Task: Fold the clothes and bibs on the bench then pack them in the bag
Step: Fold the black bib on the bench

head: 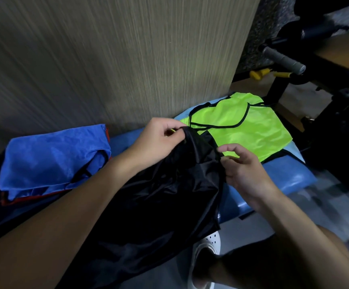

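A black shiny bag (169, 201) drapes over the front of the blue padded bench (282, 178) and hangs toward the floor. My left hand (161, 140) pinches its top edge at the far side. My right hand (242, 167) holds the near right edge with curled fingers, spreading the opening. A neon green bib (250, 130) with black trim lies flat on the bench just beyond the bag. Blue clothes (52, 159) lie in a folded stack at the left end, with a red piece (33, 200) showing underneath.
A wood-grain wall panel (106, 59) rises directly behind the bench. Black gym equipment (326, 84) with a grey foam handle and yellow grips stands at the right. My white shoe (207, 253) is on the grey floor below the bag.
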Tool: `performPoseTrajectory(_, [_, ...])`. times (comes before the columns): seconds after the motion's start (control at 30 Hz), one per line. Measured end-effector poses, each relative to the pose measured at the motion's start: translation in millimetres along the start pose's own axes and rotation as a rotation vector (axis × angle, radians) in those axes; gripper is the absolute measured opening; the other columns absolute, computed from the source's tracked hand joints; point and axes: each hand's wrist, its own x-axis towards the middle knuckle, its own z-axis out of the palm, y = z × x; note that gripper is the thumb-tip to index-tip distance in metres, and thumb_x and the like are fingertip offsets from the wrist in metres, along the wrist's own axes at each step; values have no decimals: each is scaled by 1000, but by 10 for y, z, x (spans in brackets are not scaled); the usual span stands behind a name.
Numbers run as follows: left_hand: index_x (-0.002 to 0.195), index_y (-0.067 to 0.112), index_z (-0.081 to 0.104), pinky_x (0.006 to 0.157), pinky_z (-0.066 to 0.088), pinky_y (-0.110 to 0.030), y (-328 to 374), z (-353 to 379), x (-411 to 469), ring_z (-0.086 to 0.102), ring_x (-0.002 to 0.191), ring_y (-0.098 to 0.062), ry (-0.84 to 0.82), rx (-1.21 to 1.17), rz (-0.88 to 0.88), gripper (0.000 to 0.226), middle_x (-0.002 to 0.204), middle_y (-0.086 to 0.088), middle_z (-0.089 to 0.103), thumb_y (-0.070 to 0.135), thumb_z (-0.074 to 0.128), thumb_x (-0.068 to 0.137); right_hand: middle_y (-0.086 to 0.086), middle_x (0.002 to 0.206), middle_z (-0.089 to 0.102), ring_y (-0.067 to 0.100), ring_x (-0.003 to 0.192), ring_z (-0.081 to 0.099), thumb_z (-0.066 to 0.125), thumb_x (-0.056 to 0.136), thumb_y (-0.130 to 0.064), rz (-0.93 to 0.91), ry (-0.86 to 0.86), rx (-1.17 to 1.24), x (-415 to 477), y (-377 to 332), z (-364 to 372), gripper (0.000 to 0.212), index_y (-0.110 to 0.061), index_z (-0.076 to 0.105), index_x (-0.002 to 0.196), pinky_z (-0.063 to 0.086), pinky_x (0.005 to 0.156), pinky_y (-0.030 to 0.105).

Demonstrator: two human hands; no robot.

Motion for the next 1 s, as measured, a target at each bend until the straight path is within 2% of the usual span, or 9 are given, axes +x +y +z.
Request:
performPoseTrajectory(0.13, [90, 13, 69, 68, 47, -21, 101, -11, 90, 60, 73, -19, 25, -14, -11, 17, 78, -2, 70, -3, 66, 90, 11, 82, 66, 20, 73, 61, 43, 98, 5, 14, -24, 140, -12, -19, 37, 23, -3, 65, 97, 51, 72, 31])
performPoseTrajectory(0.23, [95, 11, 66, 62, 42, -28, 186, -31, 118, 54, 67, -21, -2, -27, -7, 12, 75, -16, 72, 0, 62, 94, 18, 91, 62, 26, 84, 58, 55, 93, 6, -54, -17, 144, -11, -17, 31, 16, -2, 67, 99, 49, 83, 35])
performPoseTrajectory(0.43, [88, 9, 68, 61, 39, -31, 301, -47, 210, 52, 64, -24, 7, -53, -17, 11, 77, -34, 67, 9, 62, 97, -3, 76, 61, 7, 70, 53, 63, 92, -5, -257, 71, -114, -56, -16, -22, 18, -15, 58, 77, 44, 67, 18])
performPoseTrajectory(0.5, [90, 6, 67, 54, 38, -27, 286, -14, 237, 52, 59, -22, 20, -43, -16, 10, 72, -29, 68, 8, 61, 98, -2, 87, 64, 7, 78, 57, 59, 93, 0, -288, 54, -54, -82, -34, -14, 23, -13, 54, 76, 46, 73, 17])
performPoseTrajectory(0.6, [92, 4, 65, 49, 31, -23, 233, 33, 310, 43, 52, -16, 14, 22, 0, 10, 61, -23, 59, 9, 60, 98, -3, 68, 52, 8, 64, 46, 57, 93, 4, -310, 92, -29, -78, -39, -20, 27, -14, 49, 74, 38, 61, 17])
performPoseTrajectory(0.7, [98, 7, 64, 61, 40, -19, 182, 67, 300, 45, 60, -8, 11, 140, 96, 5, 71, -3, 58, 5, 61, 96, -14, 62, 53, 2, 61, 48, 57, 93, 5, -286, 129, -65, -31, 0, -37, 24, -15, 54, 80, 39, 60, 15])
performPoseTrajectory(0.77, [90, 16, 65, 71, 45, -24, 82, 73, 212, 51, 69, -6, 86, 221, 151, 2, 75, 9, 59, 14, 64, 91, -10, 69, 59, 7, 68, 53, 59, 93, 1, -262, 147, -104, 1, 29, -47, 19, -15, 59, 83, 43, 66, 21])
performPoseTrajectory(0.9, [64, 22, 65, 53, 39, -29, -87, 126, -5, 47, 49, 0, 59, 383, 17, 33, 54, 16, 57, 49, 72, 83, 4, 73, 59, 19, 73, 51, 61, 93, -3, -221, 166, -138, 37, 57, -49, 17, -13, 61, 79, 43, 68, 31])
performPoseTrajectory(1.0, [73, 25, 71, 65, 54, -31, -123, 193, -81, 60, 62, 2, -33, 516, -66, 39, 65, 15, 67, 64, 69, 76, 6, 74, 60, 20, 72, 53, 61, 93, -3, -204, 167, -122, 35, 60, -50, 17, -13, 61, 80, 45, 68, 31])
